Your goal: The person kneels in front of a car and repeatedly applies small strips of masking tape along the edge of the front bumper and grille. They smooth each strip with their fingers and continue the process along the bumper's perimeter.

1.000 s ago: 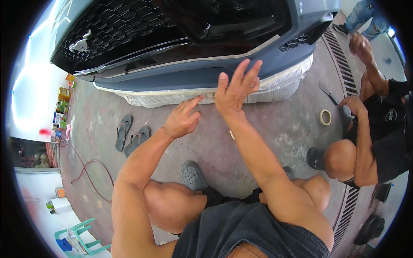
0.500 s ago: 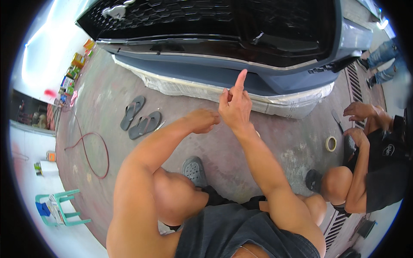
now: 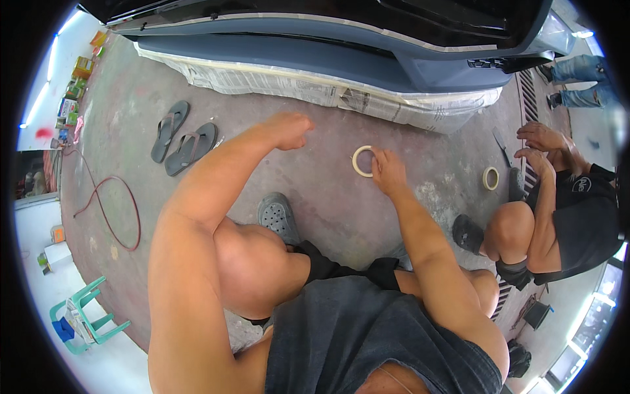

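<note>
My right hand [image 3: 388, 169] is down at the concrete floor, its fingers closed on a cream roll of masking tape [image 3: 357, 161]. My left hand [image 3: 289, 129] hovers a little to the left with its fingers curled in and nothing in it. Ahead is a grey-blue car bumper [image 3: 367, 62] with newspaper masking [image 3: 315, 88] taped along its lower edge. I am squatting, my grey clog [image 3: 277, 217] under my left knee.
A squatting person in black [image 3: 558, 217] works at the right, with a second tape roll [image 3: 490, 178] and a scraper [image 3: 502, 146] on the floor beside them. A pair of flip-flops [image 3: 180, 139] and a red hose [image 3: 108, 203] lie at left. A green plastic chair [image 3: 82, 315] stands lower left.
Both hands have come down from the bumper's edge. My right hand now grips the tape roll on the floor; my left hand has dropped and curled shut.
</note>
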`<action>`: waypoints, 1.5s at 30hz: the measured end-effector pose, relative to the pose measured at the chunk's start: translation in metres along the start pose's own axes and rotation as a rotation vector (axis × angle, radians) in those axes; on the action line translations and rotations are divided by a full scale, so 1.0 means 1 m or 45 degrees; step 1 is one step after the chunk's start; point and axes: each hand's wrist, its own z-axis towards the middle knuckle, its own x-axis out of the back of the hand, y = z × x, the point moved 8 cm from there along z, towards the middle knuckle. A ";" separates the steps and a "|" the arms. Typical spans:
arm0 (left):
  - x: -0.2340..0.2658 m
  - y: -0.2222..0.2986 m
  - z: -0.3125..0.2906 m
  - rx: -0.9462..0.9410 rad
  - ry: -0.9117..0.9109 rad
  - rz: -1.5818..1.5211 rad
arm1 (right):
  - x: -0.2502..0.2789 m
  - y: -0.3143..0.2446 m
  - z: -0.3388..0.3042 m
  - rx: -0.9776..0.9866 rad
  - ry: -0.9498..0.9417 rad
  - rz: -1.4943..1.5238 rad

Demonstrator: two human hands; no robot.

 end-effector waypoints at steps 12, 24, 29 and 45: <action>0.014 0.041 0.002 -0.188 0.133 -0.103 | -0.062 -0.023 -0.012 0.068 -0.404 -0.262; 0.054 0.013 0.012 0.052 0.381 -0.763 | 0.144 -0.080 0.084 -0.068 -0.881 0.624; 0.081 0.040 0.018 0.151 0.615 -1.323 | 0.113 -0.034 0.050 -0.329 -0.639 1.232; 0.093 0.112 0.021 -0.209 0.683 -1.220 | 0.154 -0.037 0.052 -0.162 -0.407 1.209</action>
